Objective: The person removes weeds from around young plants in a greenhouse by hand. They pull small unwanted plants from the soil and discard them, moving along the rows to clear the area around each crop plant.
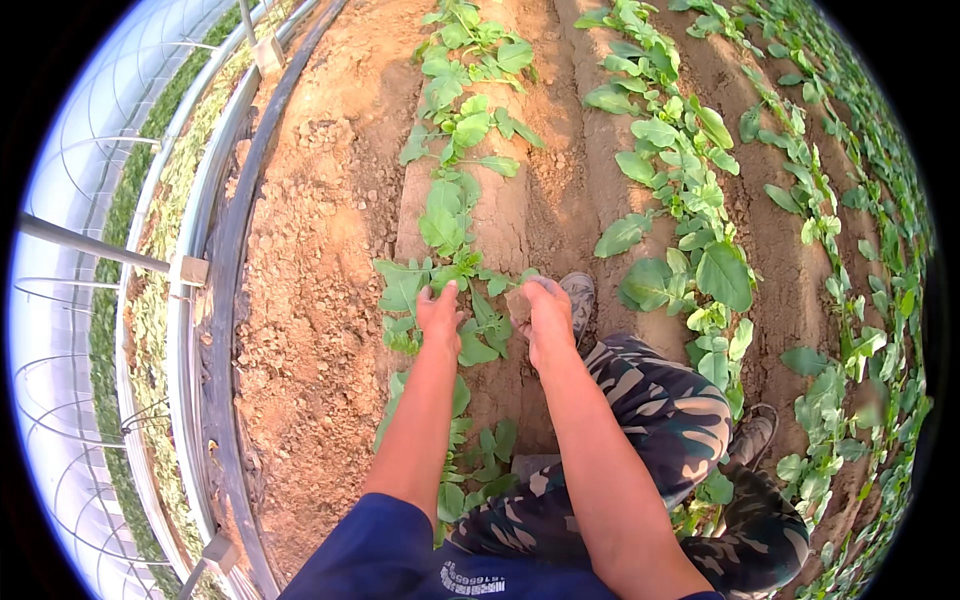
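Low leafy green plants [442,225] grow in a row on a soil ridge before me. My left hand [440,315] is at one plant in that row, its thumb and a finger close together by the bright centre leaves [466,264]; whether they pinch a leaf cannot be told. To the right, my right hand [544,311] has its fingers curled at the tip of a leaf [529,274] of the same plant. Something brownish [517,306] shows beside its fingers, perhaps a dry leaf. Part of its grip is hidden.
More plant rows [675,180] run along the right. My shoe [577,300] stands in the furrow just right of my right hand. Rough crumbly soil [315,300] lies left of the row, then a dark hose [229,277] and white greenhouse rails [187,300] with metal posts.
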The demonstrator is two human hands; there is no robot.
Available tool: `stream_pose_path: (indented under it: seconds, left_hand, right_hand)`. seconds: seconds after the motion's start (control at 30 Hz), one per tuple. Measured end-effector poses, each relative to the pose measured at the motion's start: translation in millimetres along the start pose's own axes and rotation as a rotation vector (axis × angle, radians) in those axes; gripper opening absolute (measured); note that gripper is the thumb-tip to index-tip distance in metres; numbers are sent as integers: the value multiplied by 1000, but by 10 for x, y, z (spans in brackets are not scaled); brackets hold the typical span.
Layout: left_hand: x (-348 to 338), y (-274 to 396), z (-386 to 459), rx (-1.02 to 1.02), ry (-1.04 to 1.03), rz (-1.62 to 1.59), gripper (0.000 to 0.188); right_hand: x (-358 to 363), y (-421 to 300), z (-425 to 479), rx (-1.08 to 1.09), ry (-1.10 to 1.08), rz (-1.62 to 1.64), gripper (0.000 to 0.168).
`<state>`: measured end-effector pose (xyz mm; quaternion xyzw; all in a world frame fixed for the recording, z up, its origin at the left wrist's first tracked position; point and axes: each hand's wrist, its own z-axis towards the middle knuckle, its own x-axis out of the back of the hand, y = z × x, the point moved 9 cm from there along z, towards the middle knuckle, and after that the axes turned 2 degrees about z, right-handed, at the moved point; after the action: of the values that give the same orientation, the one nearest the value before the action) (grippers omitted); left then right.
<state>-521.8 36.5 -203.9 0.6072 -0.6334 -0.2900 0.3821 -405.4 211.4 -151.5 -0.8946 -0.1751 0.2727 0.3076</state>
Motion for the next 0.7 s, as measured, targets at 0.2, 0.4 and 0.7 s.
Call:
stream_pose_path:
  seconds: [0.2,0.4,0.7]
  left_hand:
    - [-125,-153,249,222,-23,-182,65]
    - [-36,-253,436,21,-116,-195,56]
    - [-334,10,230,-74,27,-1,57]
  right_hand:
    - [-25,245,209,-213,24,-23,27]
    - [-33,445,386,-231,68,-31,29]
    - [-164,-78,1030,67,39,-106,49]
